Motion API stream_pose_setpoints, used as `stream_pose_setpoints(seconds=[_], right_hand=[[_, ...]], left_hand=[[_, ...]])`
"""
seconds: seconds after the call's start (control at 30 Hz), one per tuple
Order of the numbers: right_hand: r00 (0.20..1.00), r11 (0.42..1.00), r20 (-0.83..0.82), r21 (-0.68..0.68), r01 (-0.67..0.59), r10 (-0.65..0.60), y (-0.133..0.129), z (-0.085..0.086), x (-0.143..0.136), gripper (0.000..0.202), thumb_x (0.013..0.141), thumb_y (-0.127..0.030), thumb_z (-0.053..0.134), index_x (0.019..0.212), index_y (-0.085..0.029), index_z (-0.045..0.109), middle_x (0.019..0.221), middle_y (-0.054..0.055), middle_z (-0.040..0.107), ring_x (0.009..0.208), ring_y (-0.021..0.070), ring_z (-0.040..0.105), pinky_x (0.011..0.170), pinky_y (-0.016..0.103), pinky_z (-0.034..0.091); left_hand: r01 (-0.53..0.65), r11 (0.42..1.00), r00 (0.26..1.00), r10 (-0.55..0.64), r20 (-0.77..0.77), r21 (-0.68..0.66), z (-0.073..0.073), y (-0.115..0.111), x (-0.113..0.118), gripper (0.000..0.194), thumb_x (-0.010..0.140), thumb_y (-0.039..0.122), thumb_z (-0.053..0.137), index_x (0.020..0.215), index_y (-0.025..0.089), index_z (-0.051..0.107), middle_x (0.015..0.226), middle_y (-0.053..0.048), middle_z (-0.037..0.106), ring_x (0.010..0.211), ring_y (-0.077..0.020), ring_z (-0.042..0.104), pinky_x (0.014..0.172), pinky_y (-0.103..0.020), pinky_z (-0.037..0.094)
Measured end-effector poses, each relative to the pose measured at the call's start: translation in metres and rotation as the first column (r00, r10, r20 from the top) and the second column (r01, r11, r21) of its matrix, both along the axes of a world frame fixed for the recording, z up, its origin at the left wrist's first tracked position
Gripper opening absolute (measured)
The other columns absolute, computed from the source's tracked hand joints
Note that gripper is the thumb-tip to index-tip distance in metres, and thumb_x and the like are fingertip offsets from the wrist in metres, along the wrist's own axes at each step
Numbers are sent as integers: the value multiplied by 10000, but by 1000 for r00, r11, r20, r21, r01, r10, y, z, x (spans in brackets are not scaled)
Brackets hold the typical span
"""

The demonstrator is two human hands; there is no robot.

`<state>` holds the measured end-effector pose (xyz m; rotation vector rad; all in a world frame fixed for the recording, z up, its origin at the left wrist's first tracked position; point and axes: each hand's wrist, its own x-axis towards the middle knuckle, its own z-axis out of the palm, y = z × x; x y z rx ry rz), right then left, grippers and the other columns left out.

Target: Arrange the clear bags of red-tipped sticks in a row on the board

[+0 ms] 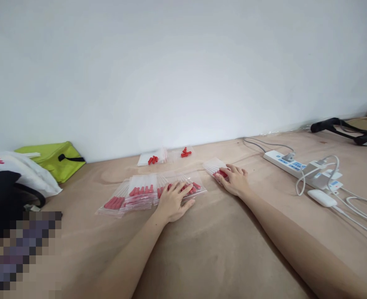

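Observation:
Clear plastic bags (141, 192) holding white sticks with red ends lie overlapping in a row at the middle of the table. My left hand (174, 202) rests with spread fingers on the right part of this row and hides some red ends. To the right, my right hand (235, 180) lies over a separate bag (214, 165) of the same kind, its fingers apart and covering part of the red ends. Nearer the wall are two more bags, one with loose red pieces (153, 160) and another with red pieces (185, 153).
A white power strip (284, 162) with plugs, cables and a white adapter (321, 198) lies at the right. Behind it is a black object (347, 131). A green bag (54, 158), a white bag (35, 172) and a dark item (2, 203) sit at the left. A wall (183, 74) bounds the table's back.

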<state>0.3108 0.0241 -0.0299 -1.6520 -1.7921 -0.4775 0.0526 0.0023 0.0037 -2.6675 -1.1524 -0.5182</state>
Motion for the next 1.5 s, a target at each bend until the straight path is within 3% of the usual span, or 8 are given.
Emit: stream_pose_setpoints(seconds=[0.2,0.43,0.57,0.73,0.97,1.07,1.3,1.5], right_hand=[[997,996,-7,-25,-81,81,-4,-2,-11,350,757,-517,484,931,-250,630,1007,92,542,878,230,495,728,385,346],[858,858,-83,-38,-511,507,-18,9,-24,407,707,-447,588,1030,-201,584,1029,112,504,920,217,490,763,369,424],[755,755,-141,-64,-653,641,-21,6,-32,371,731,-258,564,1089,-167,534,1084,119,467,972,183,482,800,318,436],[817,817,-12,23,-576,577,-15,1,-32,339,707,-85,480,1018,-186,571,1014,93,512,864,158,508,735,289,432],[815,845,340,93,-526,469,-20,9,-28,168,803,-161,470,899,-191,604,801,47,589,691,140,497,648,284,364],[798,821,305,77,-565,520,-20,7,-26,193,834,-153,418,791,-168,606,736,48,584,652,132,488,638,279,367],[757,761,-89,27,-648,647,-14,3,-22,202,858,-172,381,788,-177,571,782,55,585,717,124,525,629,234,420],[813,809,144,102,-579,563,-17,7,-17,184,839,-183,439,748,-194,598,733,23,606,715,126,522,727,290,365]], left_hand=[[-182,982,980,177,94,48,-4,6,-10,245,840,350,380,956,257,575,1069,-31,595,978,-236,511,816,-468,355],[-342,924,938,327,116,169,1,5,-25,134,669,270,519,766,186,559,897,-96,631,879,-299,544,819,-578,327],[-161,969,976,127,179,189,-1,-2,-17,217,677,217,505,877,153,559,1061,-136,569,1044,-299,482,916,-530,330],[106,993,962,-113,249,43,-13,-2,9,305,752,247,499,1047,169,509,1143,-99,531,1067,-209,491,871,-364,455],[166,982,959,-181,219,85,-17,14,27,193,760,206,513,942,155,553,937,-69,624,871,-187,586,761,-329,511],[171,975,956,-198,215,138,-17,13,26,196,765,145,475,944,150,554,909,-59,627,858,-173,588,760,-310,509],[211,918,953,-269,138,336,-19,16,20,191,826,121,395,901,142,570,874,-49,636,788,-133,604,705,-250,515],[321,837,926,-376,39,443,-13,16,20,184,824,89,405,851,131,582,809,-44,644,722,-131,603,633,-250,510]])
